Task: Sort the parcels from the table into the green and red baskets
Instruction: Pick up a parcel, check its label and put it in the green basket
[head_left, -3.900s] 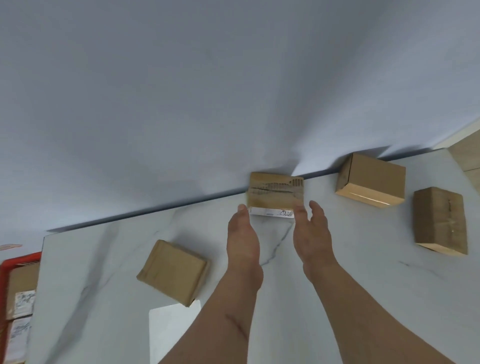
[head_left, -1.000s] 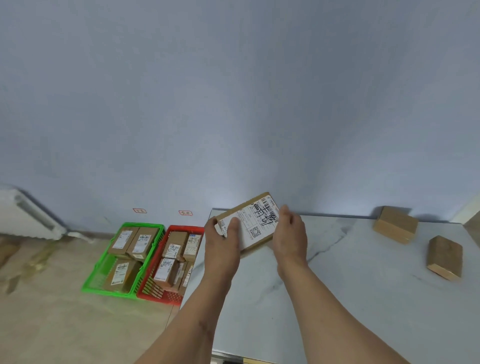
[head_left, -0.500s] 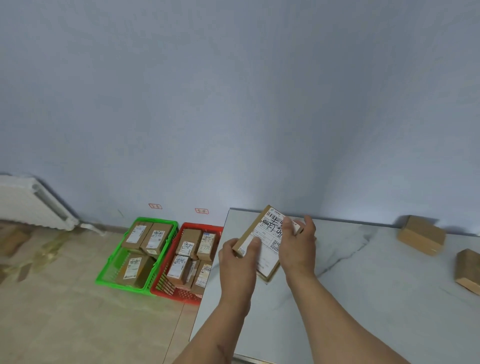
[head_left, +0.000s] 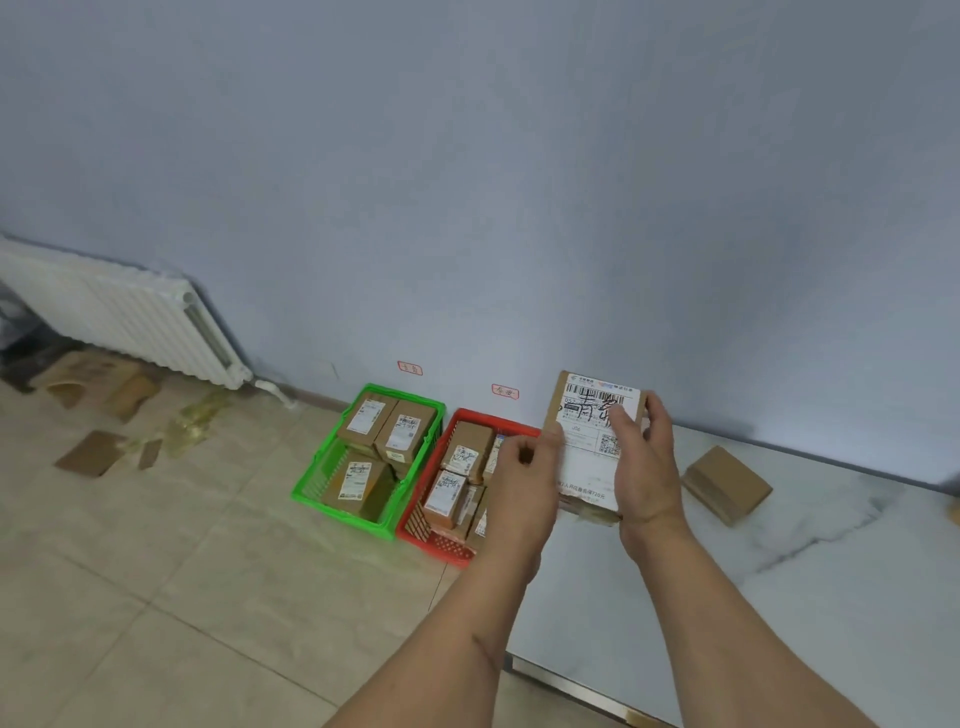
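I hold a brown cardboard parcel (head_left: 587, 447) upright over the table's left end, its white shipping label with barcode facing me. My left hand (head_left: 524, 483) grips its left edge and my right hand (head_left: 644, 467) grips its right side, thumb across the label. On the floor to the left stand the green basket (head_left: 311, 483) and the red basket (head_left: 441, 543), side by side against the wall, each holding several labelled parcels. Another brown parcel (head_left: 727, 483) lies on the white marble table (head_left: 779, 597) to my right.
A white radiator (head_left: 119, 317) hangs on the wall at far left, with cardboard scraps (head_left: 93, 452) on the tiled floor below. Small red-framed tags (head_left: 410, 368) are stuck on the wall above each basket. The table's left edge runs beside the red basket.
My view has swung further left toward the baskets. The parcel has turned from tilted to upright between both hands, label toward me. Earlier it was picked up from the table's back edge.
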